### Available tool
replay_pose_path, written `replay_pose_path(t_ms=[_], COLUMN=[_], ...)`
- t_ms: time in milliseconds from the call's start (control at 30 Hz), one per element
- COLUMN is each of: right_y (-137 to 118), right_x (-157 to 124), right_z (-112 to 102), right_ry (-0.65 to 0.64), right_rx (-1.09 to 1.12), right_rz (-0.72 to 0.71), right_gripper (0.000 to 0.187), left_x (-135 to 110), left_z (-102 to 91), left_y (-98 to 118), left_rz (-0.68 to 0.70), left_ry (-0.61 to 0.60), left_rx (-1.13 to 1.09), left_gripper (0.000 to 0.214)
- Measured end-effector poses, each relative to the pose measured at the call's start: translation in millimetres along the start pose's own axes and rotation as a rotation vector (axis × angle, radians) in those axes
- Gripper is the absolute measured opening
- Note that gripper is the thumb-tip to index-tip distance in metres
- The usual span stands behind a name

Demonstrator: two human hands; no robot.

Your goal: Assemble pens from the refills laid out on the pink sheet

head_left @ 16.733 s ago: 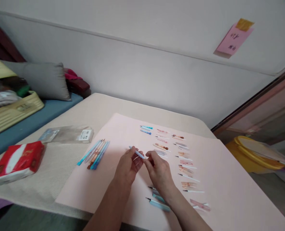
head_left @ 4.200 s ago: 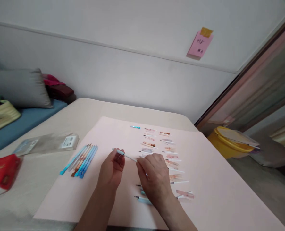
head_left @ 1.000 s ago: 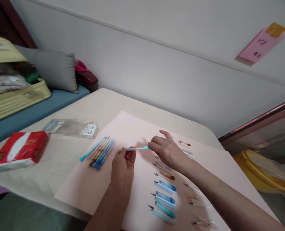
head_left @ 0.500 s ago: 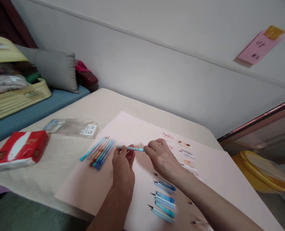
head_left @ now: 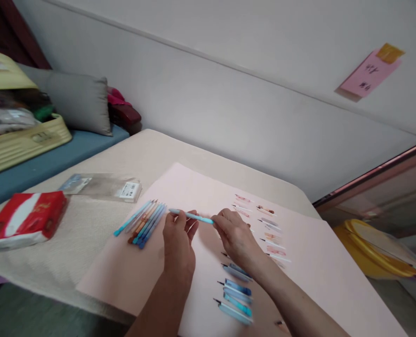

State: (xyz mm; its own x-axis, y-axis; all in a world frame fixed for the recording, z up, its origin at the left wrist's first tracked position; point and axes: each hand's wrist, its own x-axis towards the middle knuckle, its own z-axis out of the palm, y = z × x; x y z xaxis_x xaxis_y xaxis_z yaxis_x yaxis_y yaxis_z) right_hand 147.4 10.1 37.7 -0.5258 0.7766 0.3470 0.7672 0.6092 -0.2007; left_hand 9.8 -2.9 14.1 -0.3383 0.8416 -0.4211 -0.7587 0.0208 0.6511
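Note:
A light blue pen (head_left: 205,219) is held level above the pink sheet (head_left: 193,185). My left hand (head_left: 180,241) pinches its pointed left part between thumb and fingers. My right hand (head_left: 236,236) grips the other end, and its closed fingers hide that end. To the left of my left hand lies a fanned bundle of pens (head_left: 145,224) in blue, brown and white. Below my right hand are blue pen parts (head_left: 236,289) with dark tips, set out in pairs. More pen parts in pink, grey and orange (head_left: 273,238) lie to its right, some hidden by my hand and forearm.
A red tissue pack (head_left: 27,217) and a clear plastic sleeve (head_left: 102,186) lie on the cream tablecloth (head_left: 88,243) at left. Beyond are an open yellow case (head_left: 25,138) and a grey pillow (head_left: 77,100). A yellow tub (head_left: 372,250) stands at right, beside the table.
My right hand has shifted slightly down along with its end of the pen, so the pen tilts a little more. The view has moved slightly. Both hands keep their hold.

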Motion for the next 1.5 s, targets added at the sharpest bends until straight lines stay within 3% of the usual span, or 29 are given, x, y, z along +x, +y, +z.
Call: replay_pose_path(t_ms=[400, 667, 800, 1000, 1167, 1267, 1367, 1433, 1500], right_y=[-21.5, -14.9, -15.8, -15.5, -11.0, -14.1, -16.9, -16.5, -14.9], right_x=[-54.2, -72.6, -74.4, -80.2, -84.3, -83.5, -82.2, -81.4, -80.7], right_z=[-2.8, 8.3, 11.3, 4.3, 7.3, 7.8, 7.9, 8.2, 8.3], right_ry=[0.180, 0.228, 0.226, 0.191, 0.076, 0.126, 0.170, 0.152, 0.132], right_rx=[0.318, 0.694, 0.767, 0.534, 0.757, 0.715, 0.640, 0.710, 0.775], right_rz=[0.358, 0.634, 0.642, 0.635, 0.660, 0.682, 0.696, 0.701, 0.693], right_gripper=[0.020, 0.009, 0.017, 0.009, 0.030, 0.009, 0.015, 0.005, 0.012], left_x=[-25.1, -35.1, -34.7, -38.9, -40.0, -38.7, -37.6, -37.2, -36.9], left_z=[3.5, 2.0, 1.5, 4.9, 4.1, 2.0, 1.0, 1.2, 1.4], left_y=[-16.3, -23.6, -29.5, -36.3, -37.6, -36.2, -34.3, -33.4, -32.8], left_rz=[-0.008, -0.025, 0.040, 0.038, 0.042, 0.036, 0.025, 0.022, 0.029], left_ry=[-0.222, -0.304, -0.309, -0.334, -0.364, -0.367, -0.371, -0.376, -0.377], left_rx=[0.140, 0.241, 0.258, 0.274, 0.311, 0.325, 0.327, 0.325, 0.325], left_gripper=[0.026, 0.026, 0.023, 0.023, 0.024, 0.023, 0.023, 0.024, 0.024])
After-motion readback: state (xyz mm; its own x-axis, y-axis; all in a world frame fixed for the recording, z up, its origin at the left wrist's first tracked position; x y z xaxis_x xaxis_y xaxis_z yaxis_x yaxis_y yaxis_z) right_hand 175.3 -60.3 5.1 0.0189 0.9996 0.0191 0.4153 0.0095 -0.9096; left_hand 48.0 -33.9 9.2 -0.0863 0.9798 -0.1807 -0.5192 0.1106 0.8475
